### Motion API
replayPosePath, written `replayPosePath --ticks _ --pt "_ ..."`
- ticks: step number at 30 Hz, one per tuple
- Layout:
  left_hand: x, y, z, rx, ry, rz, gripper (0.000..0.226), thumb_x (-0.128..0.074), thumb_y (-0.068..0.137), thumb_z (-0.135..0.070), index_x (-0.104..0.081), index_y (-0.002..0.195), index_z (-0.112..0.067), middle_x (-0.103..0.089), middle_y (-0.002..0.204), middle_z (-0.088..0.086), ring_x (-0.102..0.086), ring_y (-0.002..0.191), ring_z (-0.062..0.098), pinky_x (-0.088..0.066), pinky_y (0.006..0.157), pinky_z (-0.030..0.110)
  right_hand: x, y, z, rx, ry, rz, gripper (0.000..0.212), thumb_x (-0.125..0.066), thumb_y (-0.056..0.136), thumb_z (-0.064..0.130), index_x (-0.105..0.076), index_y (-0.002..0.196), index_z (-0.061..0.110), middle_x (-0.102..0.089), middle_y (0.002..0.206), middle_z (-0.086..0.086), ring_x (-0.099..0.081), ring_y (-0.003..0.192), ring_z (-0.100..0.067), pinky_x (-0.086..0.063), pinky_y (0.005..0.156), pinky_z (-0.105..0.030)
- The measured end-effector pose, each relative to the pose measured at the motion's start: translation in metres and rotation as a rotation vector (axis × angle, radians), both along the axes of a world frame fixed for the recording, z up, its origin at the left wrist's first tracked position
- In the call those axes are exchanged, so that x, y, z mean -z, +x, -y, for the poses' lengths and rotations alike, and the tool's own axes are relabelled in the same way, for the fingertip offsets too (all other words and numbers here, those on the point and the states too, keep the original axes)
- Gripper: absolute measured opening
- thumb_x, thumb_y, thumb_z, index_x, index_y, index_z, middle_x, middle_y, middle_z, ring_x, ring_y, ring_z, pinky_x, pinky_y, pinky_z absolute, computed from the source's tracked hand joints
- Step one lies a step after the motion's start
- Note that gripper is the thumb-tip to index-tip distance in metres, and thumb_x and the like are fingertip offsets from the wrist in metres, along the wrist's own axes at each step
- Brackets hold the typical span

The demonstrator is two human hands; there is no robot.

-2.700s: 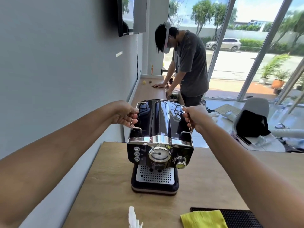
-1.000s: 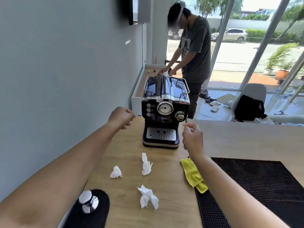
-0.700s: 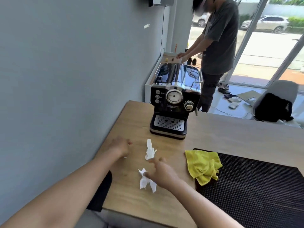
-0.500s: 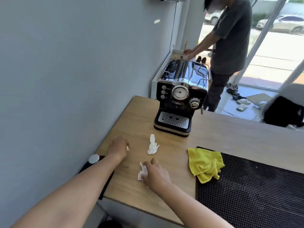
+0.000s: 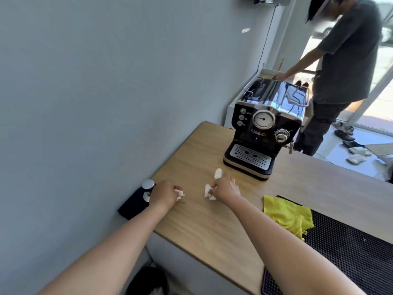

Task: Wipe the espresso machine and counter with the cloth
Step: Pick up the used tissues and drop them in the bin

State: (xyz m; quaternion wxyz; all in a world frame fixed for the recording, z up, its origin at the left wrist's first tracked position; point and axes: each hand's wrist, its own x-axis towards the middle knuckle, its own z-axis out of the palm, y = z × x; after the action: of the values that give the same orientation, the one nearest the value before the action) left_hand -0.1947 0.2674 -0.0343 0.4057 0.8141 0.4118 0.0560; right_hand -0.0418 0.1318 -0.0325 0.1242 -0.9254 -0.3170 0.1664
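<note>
Now, low over the near left part of the table (image 5: pixel 212 231), the left hand (image 5: pixel 162 194) had its grip closed around a small white paper wad (image 5: pixel 180 193), of which only a bit showed at the finger side of the fist. Just to the right of this grip, the right hand (image 5: pixel 226 189) pinched a second paper wad (image 5: pixel 208 191) with curled fingers. Both hands were close to the wooden surface, but I could not tell whether they touched it. A third paper wad (image 5: pixel 218 173) stood on the table just beyond the right grip, near its fingertips, and it was not clear whether they touched. The yellow cloth (image 5: pixel 287 216) lay crumpled to the right of the right grip, beside the right forearm and apart from both hands. It rested partly on the wood and partly on the corner of a black ribbed mat (image 5: pixel 350 252). The espresso machine (image 5: pixel 263 128) stood upright farther away, beyond the right grip and a little to its right. Its round gauge and its perforated drip tray were turned toward the camera. Just to the left of the left grip, beside the wrist, a black pad (image 5: pixel 133 206) with a metal tamper (image 5: pixel 148 184) on it lay at the left edge of the table, next to the grey wall (image 5: pixel 106 81). Well beyond the machine, another person (image 5: pixel 348 56) in a dark grey shirt leaned over a more distant counter.
</note>
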Motion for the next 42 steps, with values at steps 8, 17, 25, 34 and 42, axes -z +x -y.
replayPosePath --ticks 8,17,25,34,42 --pt "0.003 -0.036 0.012 0.002 0.040 0.013 0.028 -0.052 0.088 -0.009 -0.075 0.099 -0.021 -0.074 0.096 -0.005 -0.069 0.090 0.011 -0.056 0.083 0.036 0.013 -0.044 -0.033 -0.199 0.004 -0.028 0.019 -0.063 0.088 0.033 -0.069 0.103 0.022 -0.049 0.131 -0.005 -0.046 0.119 -0.029 -0.041 0.094 -0.037" --pt "0.002 -0.061 0.014 0.059 0.115 -0.029 0.025 -0.055 0.089 -0.014 -0.072 0.105 -0.022 -0.073 0.100 -0.003 -0.066 0.091 0.012 -0.053 0.078 0.026 0.023 -0.073 -0.024 -0.371 -0.012 0.213 0.032 -0.047 0.097 0.014 -0.057 0.127 0.018 -0.059 0.120 -0.006 -0.055 0.113 -0.029 -0.044 0.083 -0.036" --pt "0.003 -0.112 0.008 -0.054 0.021 0.094 0.017 -0.063 0.084 -0.013 -0.075 0.094 -0.020 -0.070 0.091 -0.007 -0.064 0.076 0.002 -0.051 0.071 0.018 0.001 -0.122 -0.017 0.092 0.368 -0.300 0.021 -0.055 0.089 0.010 -0.072 0.095 0.019 -0.067 0.084 0.003 -0.063 0.082 -0.018 -0.050 0.070 -0.030" --pt "0.064 -0.210 0.009 -0.227 -0.048 0.007 0.014 -0.071 0.081 -0.021 -0.076 0.092 -0.027 -0.074 0.093 -0.012 -0.066 0.087 0.007 -0.048 0.076 0.021 0.068 -0.241 -0.017 -0.054 0.352 -0.491 0.017 -0.062 0.084 0.023 -0.074 0.076 0.032 -0.071 0.081 0.005 -0.063 0.071 -0.007 -0.041 0.055 -0.020" --pt "0.202 -0.261 0.020 -0.427 -0.281 -0.089 0.017 -0.072 0.076 -0.013 -0.077 0.084 -0.027 -0.075 0.087 -0.008 -0.068 0.082 0.008 -0.046 0.071 0.019 0.208 -0.262 -0.019 0.070 0.194 -0.548 0.016 -0.061 0.083 0.018 -0.073 0.079 0.028 -0.063 0.098 -0.006 -0.061 0.074 -0.009 -0.033 0.054 -0.005"
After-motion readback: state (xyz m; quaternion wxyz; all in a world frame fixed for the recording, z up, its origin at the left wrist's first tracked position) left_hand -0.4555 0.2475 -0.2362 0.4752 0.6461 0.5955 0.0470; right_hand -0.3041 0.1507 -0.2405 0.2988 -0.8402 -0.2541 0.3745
